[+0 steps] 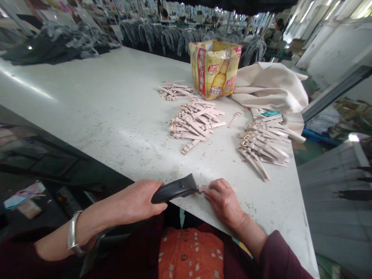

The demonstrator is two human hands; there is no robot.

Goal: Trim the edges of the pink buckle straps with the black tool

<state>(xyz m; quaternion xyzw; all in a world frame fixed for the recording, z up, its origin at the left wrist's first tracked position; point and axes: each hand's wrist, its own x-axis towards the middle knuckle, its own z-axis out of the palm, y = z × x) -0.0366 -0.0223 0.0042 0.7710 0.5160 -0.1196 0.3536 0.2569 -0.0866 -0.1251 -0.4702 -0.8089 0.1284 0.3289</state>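
My left hand (145, 199) is wrapped round a black hand-held tool (178, 188) shaped like an electric clipper. Its wide front end points right, close to a short pale pink strap (202, 188) at the table's near edge. The strap is pinched under the bent fingers of my right hand (223, 199), which rests on the tabletop and hides most of it. Whether the tool touches the strap, I cannot tell. Beyond my hands lies a pile of similar straps with gold buckles (194, 120), and one buckled strap (190, 147) lies just in front of that pile.
On the white table (116, 116) are a smaller strap pile (176, 91) and another at right (264, 141). Behind them stand a yellow beer carton (215, 69) and folded cream material (270, 85). Dark bundled pieces (64, 44) lie at the far left.
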